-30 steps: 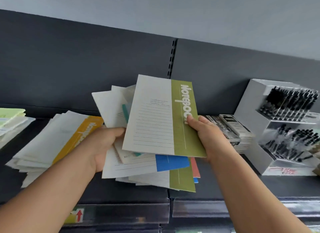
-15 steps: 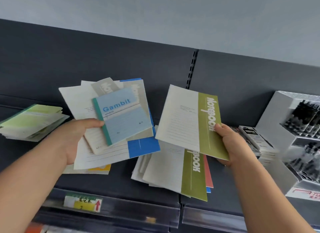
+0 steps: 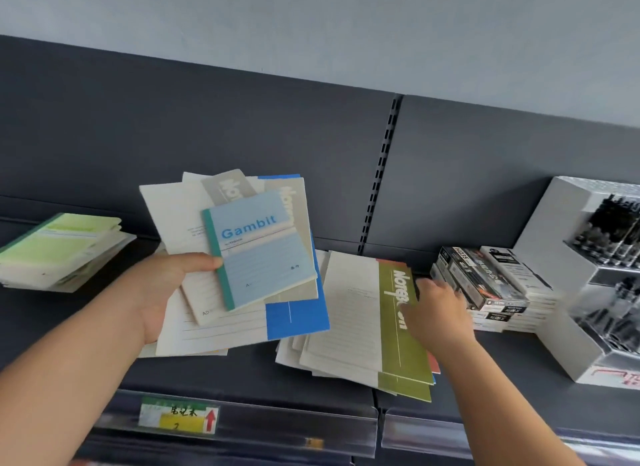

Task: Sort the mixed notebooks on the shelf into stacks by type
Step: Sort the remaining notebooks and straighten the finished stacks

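A: Head view, entry. Landmark = olive-band stack (image 3: 367, 330) on the shelf (image 3: 242, 372). Right hand (image 3: 440, 313) lies on its top cover. Its fingers (image 3: 427, 290) are stretched out flat, somewhat blurred, curled round nothing.

B: Left of the stack?

A: Left hand (image 3: 156, 292) holds a fan of mixed notebooks (image 3: 214, 330) up just left of it. Thumb is pressed on top; the other fingers are hidden beneath. Blue Gambit notebook (image 3: 258, 250) is uppermost in the fan.

B: Step?

A: Judged: olive-band type is being laid onto its stack; fan not yet sorted. Pale green pile (image 3: 59, 250) sits well left of the stack.

B: Next move?

A: Probably the right hand crosses to pinch the Gambit by its free edge. It is smaller and no matching pile is visible, so it wants a bare spot on the shelf. Watch the loose fan for sliding.
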Tool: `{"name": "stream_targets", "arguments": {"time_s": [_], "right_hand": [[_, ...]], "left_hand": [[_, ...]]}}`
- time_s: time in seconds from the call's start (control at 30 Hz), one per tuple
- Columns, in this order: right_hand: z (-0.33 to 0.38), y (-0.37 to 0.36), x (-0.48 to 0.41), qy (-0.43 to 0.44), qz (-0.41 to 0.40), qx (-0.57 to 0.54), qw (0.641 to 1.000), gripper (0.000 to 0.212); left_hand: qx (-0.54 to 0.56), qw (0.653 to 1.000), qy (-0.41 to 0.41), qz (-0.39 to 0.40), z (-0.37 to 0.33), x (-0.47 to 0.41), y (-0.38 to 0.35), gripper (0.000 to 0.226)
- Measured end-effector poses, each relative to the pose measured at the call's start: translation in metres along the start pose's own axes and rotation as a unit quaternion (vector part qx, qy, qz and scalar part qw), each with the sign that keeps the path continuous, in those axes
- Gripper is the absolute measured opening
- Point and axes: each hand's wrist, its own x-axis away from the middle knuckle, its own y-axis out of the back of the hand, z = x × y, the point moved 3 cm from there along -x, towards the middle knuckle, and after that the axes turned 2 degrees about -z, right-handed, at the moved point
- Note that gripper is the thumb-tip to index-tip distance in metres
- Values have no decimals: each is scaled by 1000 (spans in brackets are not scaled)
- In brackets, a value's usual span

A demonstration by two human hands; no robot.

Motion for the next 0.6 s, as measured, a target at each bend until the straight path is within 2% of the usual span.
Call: {"name": "stream_targets", "arguments": {"time_s": [0.07,0.1,0.13,0.17,0.2,0.27,0.37,0.6], "right_hand": [[26,12,9,35,-6,-183,982,39],[42,15,15,32,40,-313,948,36],[59,15,22,19,115,-434,894,31],[74,13,31,4,186,-511,839,28],[87,11,38,-2,235,-538,809,29],[103,0,46,11,259,-538,802,37],[113,-14,49,4,229,-551,802,45],[130,-21,49,30,246,-541,804,20]], "left_hand": [[-1,1000,-7,-6,-31,41,-34,42],[-1,1000,-2,2,-34,46,-42,32],[11,1000,10,11,-36,51,-50,28],[13,1000,18,14,-35,52,-53,28],[14,999,22,20,-35,54,-56,29],[5,1000,22,8,-34,53,-56,29],[-4,1000,17,-7,-35,56,-51,28],[25,998,14,-47,-35,66,-25,28]]}}
